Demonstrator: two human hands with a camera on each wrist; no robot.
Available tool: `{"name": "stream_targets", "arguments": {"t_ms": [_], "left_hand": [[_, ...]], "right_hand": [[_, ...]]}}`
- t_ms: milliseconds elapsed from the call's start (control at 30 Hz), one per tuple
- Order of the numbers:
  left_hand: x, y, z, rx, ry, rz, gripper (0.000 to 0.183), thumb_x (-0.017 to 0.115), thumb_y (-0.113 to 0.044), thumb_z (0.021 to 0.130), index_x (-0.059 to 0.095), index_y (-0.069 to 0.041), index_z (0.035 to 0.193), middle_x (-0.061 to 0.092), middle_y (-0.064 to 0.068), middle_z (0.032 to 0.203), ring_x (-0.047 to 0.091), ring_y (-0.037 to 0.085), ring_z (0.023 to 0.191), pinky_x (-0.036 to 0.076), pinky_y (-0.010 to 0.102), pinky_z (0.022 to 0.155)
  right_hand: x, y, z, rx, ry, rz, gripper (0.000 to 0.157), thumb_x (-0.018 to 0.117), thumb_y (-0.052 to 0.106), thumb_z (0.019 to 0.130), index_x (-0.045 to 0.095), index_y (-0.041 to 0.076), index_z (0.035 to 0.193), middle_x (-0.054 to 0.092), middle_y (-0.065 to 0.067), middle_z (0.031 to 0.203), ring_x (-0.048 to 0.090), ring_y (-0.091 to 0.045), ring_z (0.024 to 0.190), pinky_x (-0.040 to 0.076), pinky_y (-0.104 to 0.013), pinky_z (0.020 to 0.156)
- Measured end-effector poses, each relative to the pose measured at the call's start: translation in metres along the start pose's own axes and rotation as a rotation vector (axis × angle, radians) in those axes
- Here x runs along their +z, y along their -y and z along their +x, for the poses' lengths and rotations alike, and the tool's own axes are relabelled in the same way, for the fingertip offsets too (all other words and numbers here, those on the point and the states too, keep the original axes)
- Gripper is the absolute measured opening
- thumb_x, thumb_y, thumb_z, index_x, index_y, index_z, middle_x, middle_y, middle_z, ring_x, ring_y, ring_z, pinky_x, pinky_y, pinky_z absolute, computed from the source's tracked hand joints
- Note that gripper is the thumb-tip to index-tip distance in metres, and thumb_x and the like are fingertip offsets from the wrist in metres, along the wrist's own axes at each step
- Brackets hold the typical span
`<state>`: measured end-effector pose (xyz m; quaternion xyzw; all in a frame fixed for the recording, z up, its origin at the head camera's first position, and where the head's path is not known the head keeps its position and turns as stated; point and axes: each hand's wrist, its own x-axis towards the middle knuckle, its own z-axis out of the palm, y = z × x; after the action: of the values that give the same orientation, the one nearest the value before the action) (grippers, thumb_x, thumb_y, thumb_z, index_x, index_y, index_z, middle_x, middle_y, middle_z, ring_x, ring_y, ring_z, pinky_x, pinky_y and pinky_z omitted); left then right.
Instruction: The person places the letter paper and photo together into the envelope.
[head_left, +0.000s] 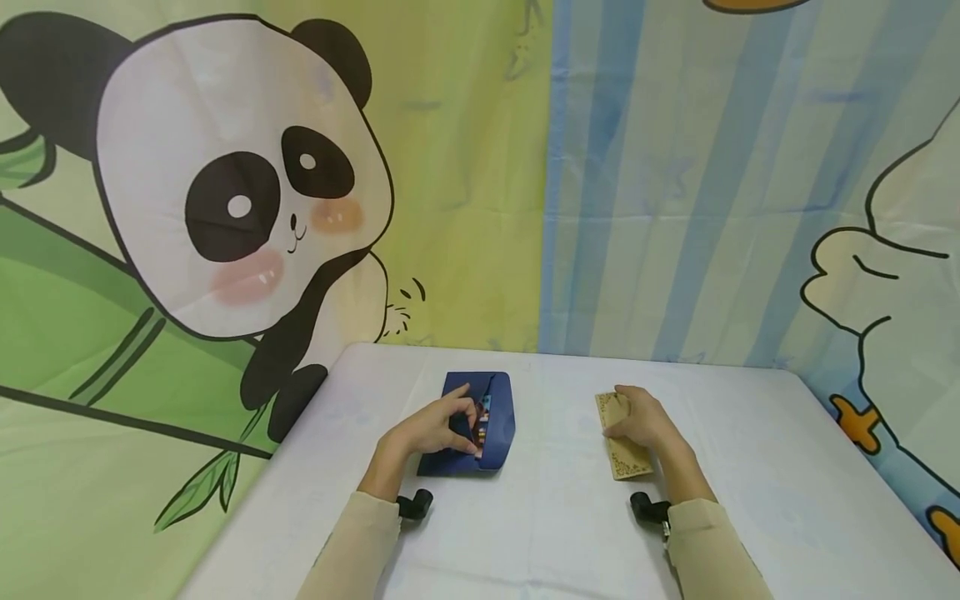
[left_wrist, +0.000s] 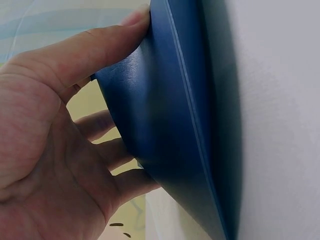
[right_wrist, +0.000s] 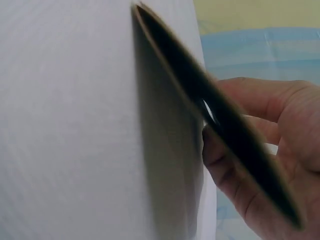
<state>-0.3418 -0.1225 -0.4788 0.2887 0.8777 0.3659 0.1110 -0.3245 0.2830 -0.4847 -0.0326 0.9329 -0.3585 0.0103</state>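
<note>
- Your left hand (head_left: 438,423) grips the dark-blue, smooth-faced envelope (head_left: 501,433) with curled fingers: in the left wrist view the thumb lies on its face and other fingers pass behind its raised edge. How firmly it pinches, you cannot tell.
- Your right hand (head_left: 642,417) holds the narrow gold-tan paper packet with ornate patterned corners (head_left: 626,454), thumb and fingers closed on opposite faces. The right wrist view shows its end as a parted, dark slit, one edge by the table and the other raised.
- The relation to mind, as I judge it: the packet lies to the right of the envelope, well apart, each directly under its own hand. The packet's long axis runs away from you, slightly aslant; the envelope's mouth and pointed flap face right, toward the packet.
- Inside that mouth, beside your left fingertips, a multicoloured printed insert (head_left: 483,412) shows.
- Both rest on the white-covered table (head_left: 555,542), well in from its far edge.
- Beyond hangs a printed panda-and-stripes fabric backdrop (head_left: 465,167).
</note>
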Motion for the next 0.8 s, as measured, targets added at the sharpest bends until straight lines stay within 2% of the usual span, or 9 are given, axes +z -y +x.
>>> {"name": "stream_targets", "arguments": {"t_ms": [300, 533, 633, 733, 800], "left_hand": [[-0.0014, -0.0015, 0.0024, 0.004, 0.017, 0.002, 0.038, 0.086, -0.036, 0.068, 0.057, -0.025, 0.089, 0.011, 0.010, 0.161, 0.016, 0.039, 0.144, 0.027, 0.061, 0.107], [-0.0010, -0.0004, 0.0017, -0.012, 0.020, 0.005, 0.037, 0.086, -0.035, 0.068, 0.056, -0.027, 0.088, 0.010, 0.008, 0.161, 0.016, 0.037, 0.144, 0.026, 0.060, 0.108], [-0.0010, 0.0005, 0.0009, -0.014, 0.019, 0.008, 0.037, 0.086, -0.035, 0.068, 0.056, -0.027, 0.088, 0.010, 0.008, 0.161, 0.015, 0.037, 0.144, 0.026, 0.060, 0.108], [-0.0007, 0.0019, 0.0002, -0.013, 0.016, 0.012, 0.037, 0.086, -0.036, 0.068, 0.056, -0.027, 0.089, 0.010, 0.008, 0.161, 0.015, 0.037, 0.144, 0.026, 0.060, 0.108], [-0.0008, 0.0024, 0.0000, -0.009, 0.013, 0.013, 0.038, 0.086, -0.037, 0.068, 0.056, -0.027, 0.089, 0.010, 0.009, 0.161, 0.015, 0.036, 0.145, 0.026, 0.059, 0.108]], "right_hand": [[-0.0013, -0.0018, -0.0004, 0.000, -0.011, -0.009, 0.085, 0.082, 0.020, 0.076, 0.035, -0.003, 0.144, 0.038, -0.028, 0.145, 0.035, -0.047, 0.130, 0.029, -0.061, 0.104], [0.0000, -0.0018, 0.0018, 0.010, -0.105, -0.011, 0.082, 0.081, 0.022, 0.077, 0.038, -0.001, 0.143, 0.040, -0.029, 0.143, 0.047, -0.044, 0.118, 0.041, -0.055, 0.095], [0.0003, 0.0001, 0.0026, 0.017, -0.104, 0.002, 0.085, 0.080, 0.023, 0.078, 0.035, -0.002, 0.145, 0.036, -0.029, 0.146, 0.043, -0.046, 0.123, 0.037, -0.057, 0.098], [0.0005, 0.0021, 0.0026, 0.014, -0.102, 0.006, 0.088, 0.080, 0.024, 0.078, 0.032, -0.003, 0.146, 0.031, -0.030, 0.148, 0.031, -0.048, 0.133, 0.028, -0.059, 0.106], [0.0012, 0.0029, 0.0022, 0.014, -0.100, 0.022, 0.087, 0.079, 0.023, 0.079, 0.031, -0.001, 0.147, 0.030, -0.028, 0.150, 0.030, -0.046, 0.134, 0.029, -0.058, 0.106]]}}
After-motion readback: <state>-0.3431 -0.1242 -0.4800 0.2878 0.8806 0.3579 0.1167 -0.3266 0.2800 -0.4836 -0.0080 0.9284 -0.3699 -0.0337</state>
